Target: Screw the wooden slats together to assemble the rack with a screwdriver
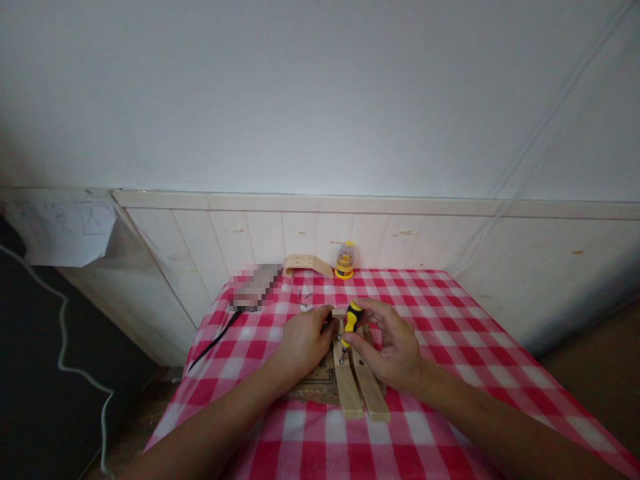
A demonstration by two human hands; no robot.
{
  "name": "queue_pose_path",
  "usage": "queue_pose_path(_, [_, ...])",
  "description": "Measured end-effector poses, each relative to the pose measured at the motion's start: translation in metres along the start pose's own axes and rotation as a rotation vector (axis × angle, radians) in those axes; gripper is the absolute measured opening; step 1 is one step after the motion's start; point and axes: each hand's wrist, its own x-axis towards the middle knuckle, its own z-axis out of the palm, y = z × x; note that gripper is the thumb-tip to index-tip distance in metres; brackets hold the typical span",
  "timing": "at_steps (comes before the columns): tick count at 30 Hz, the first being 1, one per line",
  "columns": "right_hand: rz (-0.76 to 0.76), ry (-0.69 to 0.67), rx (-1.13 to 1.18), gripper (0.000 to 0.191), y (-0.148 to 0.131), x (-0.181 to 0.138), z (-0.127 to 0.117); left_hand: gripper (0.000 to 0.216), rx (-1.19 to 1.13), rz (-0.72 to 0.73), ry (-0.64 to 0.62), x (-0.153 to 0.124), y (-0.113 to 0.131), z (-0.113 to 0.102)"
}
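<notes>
Two forearms extend from the near edge over the worktop (300, 460), which carries a red-and-white checked cloth. Right hand (395, 340): fingers closed around the yellow-and-black handle of a screwdriver (353, 319). The tool stands tilted, its tip directed down at a small metal fastener (342, 361) on the left wooden bar (350, 393). Full engagement of the tip cannot be determined. Left hand (307, 340): fingers curled against the far part of the same bar; the fingertips are partly hidden, so whether they grip cannot be told. The right wooden bar (375, 397) lies just beside the left one, with a narrow gap between their near portions. Both bars project toward the near side past a brown printed board (320, 380) lying beneath them.

Several small screws (306, 295) lie beyond the left hand. At the far edge, a bent wooden piece (307, 264) with drilled holes is positioned left of a yellow-based clear container (345, 261). A pixelated object (256, 287) with a black strap (216, 343) lies far left.
</notes>
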Motion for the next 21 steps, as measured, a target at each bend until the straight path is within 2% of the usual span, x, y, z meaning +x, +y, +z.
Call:
queue_pose_path(7, [0.043, 0.008, 0.034, 0.052, 0.005, 0.000, -0.001, 0.027, -0.010, 0.023, 0.030, 0.001, -0.005, 0.005])
queue_pose_path(14, [0.132, 0.161, 0.089, 0.050, 0.007, 0.010, 0.001, 0.026, -0.008, 0.044, 0.036, 0.000, -0.005, 0.006])
queue_pose_path(21, [0.167, 0.135, 0.101, 0.049, 0.012, 0.007, 0.004, 0.025, -0.009, 0.037, 0.040, 0.001, -0.004, 0.004])
